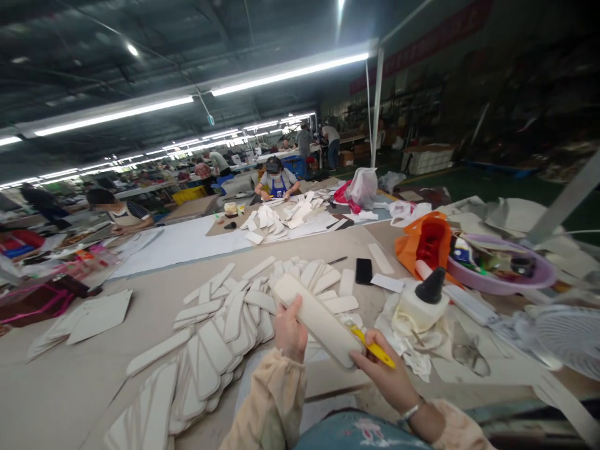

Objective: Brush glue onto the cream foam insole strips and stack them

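A long cream strip with rounded ends [319, 319] is held up slantwise over the table. My left hand [291, 330] is closed on its left edge, thumb on the upper face. In my right hand [387, 365] is a brush with a yellow handle [372, 347], its bristle end near the strip's lower right part. The right fingers also touch the strip's near end. Left of my hands spreads a big heap of similar cream strips [206, 350], overlapping one another. To the right stands a whitish bottle with a black cone cap [422, 306], wrapped about with crumpled tissue.
A black phone [364, 271] lies beyond my hands. At right are an orange bag [424, 244], a purple basin [510, 284] of odds and ends and a white fan [569, 337]. Flat pale sheets [100, 315] lie at left. A co-worker [277, 181] sits across the table.
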The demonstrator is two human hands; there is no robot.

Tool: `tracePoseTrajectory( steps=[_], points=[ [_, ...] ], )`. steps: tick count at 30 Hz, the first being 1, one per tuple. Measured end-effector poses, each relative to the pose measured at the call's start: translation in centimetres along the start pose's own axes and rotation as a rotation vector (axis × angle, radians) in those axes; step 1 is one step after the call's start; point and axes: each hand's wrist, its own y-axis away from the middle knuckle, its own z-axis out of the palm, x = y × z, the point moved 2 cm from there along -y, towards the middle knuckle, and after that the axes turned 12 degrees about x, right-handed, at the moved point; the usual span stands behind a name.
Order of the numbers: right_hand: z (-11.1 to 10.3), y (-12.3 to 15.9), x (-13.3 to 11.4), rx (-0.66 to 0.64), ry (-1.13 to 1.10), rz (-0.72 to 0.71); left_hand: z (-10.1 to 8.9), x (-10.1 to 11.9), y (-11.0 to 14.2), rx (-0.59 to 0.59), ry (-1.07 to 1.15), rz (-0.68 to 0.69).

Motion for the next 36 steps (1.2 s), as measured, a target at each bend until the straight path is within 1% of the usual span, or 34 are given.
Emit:
tracePoseTrajectory(
  steps=[3,5,6,9,13,16,19,22,25,27,30,33,36],
  points=[
    [-0.4,-0.5,0.0,-0.052,-0.023,-0.01,0.1,0.3,0.7,-0.067,-0.029,0.001],
    [-0.7,-1.1,-0.5,-0.071,-0.074,-0.003,0.1,0.3,1.5,-0.146,-0.067,0.001],
    [-0.9,-1.5,-1.0,-0.061,-0.1,-0.007,0.1,0.3,1.9,-0.191,-0.09,0.0],
    [-1.1,-2.9,-3.5,-0.025,-0.16,-0.073,0.1,-0.2,3.0,-0.311,-0.183,-0.023],
    [-0.2,-4.3,-7.5,-0.096,-0.25,-0.148,0.3,-1.3,4.1,-0.432,-0.309,-0.073],
    [1.1,-5.1,-9.0,-0.137,-0.294,-0.187,0.5,-2.0,4.5,-0.497,-0.387,-0.097],
    [2.1,-5.6,-8.9,-0.075,-0.267,-0.192,0.5,-2.4,4.8,-0.531,-0.427,-0.107],
    [2.5,-6.0,-8.2,0.001,-0.241,-0.183,0.4,-2.6,4.9,-0.537,-0.431,-0.111],
    [2.5,-6.6,-8.1,0.016,-0.263,-0.175,-0.2,-3.1,5.0,-0.563,-0.464,-0.177],
    [2.3,-7.2,-8.3,0.034,-0.278,-0.172,-0.9,-3.9,5.0,-0.604,-0.519,-0.255],
    [1.9,-8.9,-8.2,0.081,-0.291,-0.176,-2.6,-5.6,5.0,-0.662,-0.598,-0.359],
    [1.4,-10.9,-7.5,0.137,-0.308,-0.188,-4.5,-7.1,5.0,-0.681,-0.626,-0.425],
    [0.8,-12.3,-6.3,0.187,-0.318,-0.208,-5.9,-7.7,5.1,-0.689,-0.641,-0.486]
  ],
)
